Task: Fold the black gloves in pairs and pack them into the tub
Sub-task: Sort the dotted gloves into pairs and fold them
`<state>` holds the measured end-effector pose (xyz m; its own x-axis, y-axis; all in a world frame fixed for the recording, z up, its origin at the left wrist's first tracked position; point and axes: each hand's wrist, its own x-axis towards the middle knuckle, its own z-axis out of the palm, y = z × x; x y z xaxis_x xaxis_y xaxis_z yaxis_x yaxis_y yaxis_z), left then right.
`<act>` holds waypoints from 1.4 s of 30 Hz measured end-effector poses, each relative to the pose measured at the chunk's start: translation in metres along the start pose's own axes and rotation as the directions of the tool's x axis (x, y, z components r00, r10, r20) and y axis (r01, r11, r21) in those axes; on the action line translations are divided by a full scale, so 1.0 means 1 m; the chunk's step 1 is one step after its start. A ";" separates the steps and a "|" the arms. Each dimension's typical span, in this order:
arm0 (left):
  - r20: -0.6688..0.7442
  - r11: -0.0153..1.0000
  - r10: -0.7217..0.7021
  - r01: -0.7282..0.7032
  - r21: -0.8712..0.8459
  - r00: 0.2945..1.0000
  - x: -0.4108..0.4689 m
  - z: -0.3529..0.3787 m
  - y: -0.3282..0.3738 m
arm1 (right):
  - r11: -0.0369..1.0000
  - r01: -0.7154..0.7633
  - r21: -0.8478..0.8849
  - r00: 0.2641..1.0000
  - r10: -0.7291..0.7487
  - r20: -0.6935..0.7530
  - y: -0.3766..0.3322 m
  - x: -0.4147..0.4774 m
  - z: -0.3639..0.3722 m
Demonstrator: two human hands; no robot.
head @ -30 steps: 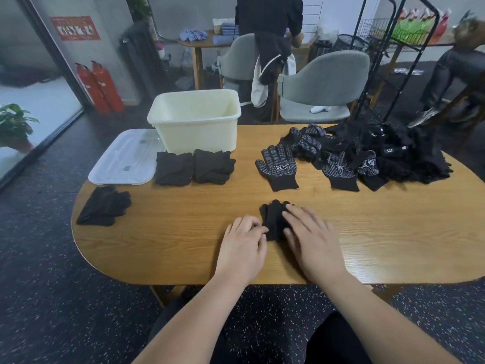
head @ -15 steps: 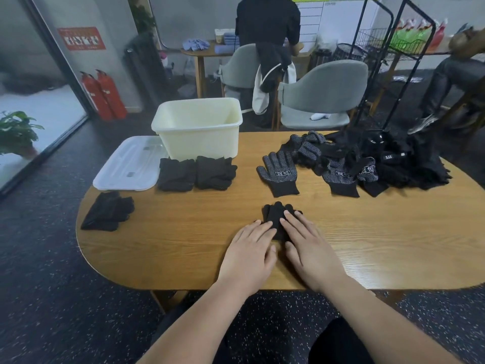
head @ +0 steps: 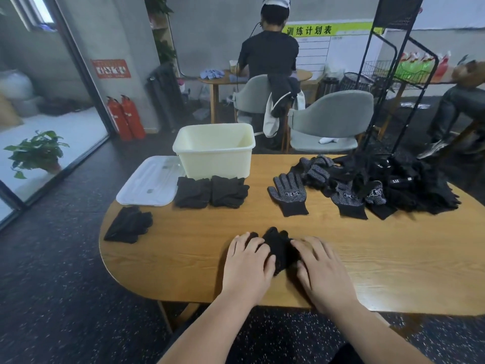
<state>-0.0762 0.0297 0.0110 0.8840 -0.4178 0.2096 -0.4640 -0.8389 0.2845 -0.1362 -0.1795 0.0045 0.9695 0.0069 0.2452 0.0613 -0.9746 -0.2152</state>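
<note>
My left hand (head: pixel 246 264) and right hand (head: pixel 324 269) have slid apart since a moment ago, so more of the glove bundle (head: pixel 279 248) shows between them. My left fingers curl onto its soft, lumpy edge. My right fingers lie straight and touch it. It sits on the smooth wooden table (head: pixel 183 245), near me. The boxy cream plastic tub (head: pixel 215 156) stands well back.

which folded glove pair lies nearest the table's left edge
The lone pair in front of the white lid; the rest lie further right, two by the tub.
</note>
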 end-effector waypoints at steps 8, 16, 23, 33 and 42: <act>-0.022 0.992 -0.118 0.117 -0.051 0.993 -0.014 -0.027 -0.074 | 0.992 0.080 -0.096 0.984 -0.063 0.165 -0.012 0.007 -0.007; -0.074 0.908 -0.418 0.418 -0.024 0.905 -0.028 -0.056 -0.118 | 0.996 0.082 0.019 0.981 -0.084 0.172 -0.073 0.041 0.010; 0.016 0.826 -0.556 0.554 -0.105 0.831 -0.033 -0.085 -0.160 | 0.992 0.090 0.092 0.962 -0.111 0.251 -0.124 0.072 0.037; 0.103 0.750 -0.608 0.613 -0.249 0.787 -0.031 -0.095 -0.181 | 0.996 0.075 0.054 0.973 -0.085 0.217 -0.137 0.071 0.047; 0.040 0.713 -0.574 0.524 -0.467 0.818 -0.024 -0.106 -0.191 | 0.995 0.084 0.044 0.978 -0.091 0.186 -0.134 0.072 0.051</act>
<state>-0.0145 0.2366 0.0510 0.9915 0.1264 -0.0296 0.1057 -0.6536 0.7494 -0.0626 -0.0365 0.0025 0.9870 0.1368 0.0838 0.1530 -0.9598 -0.2351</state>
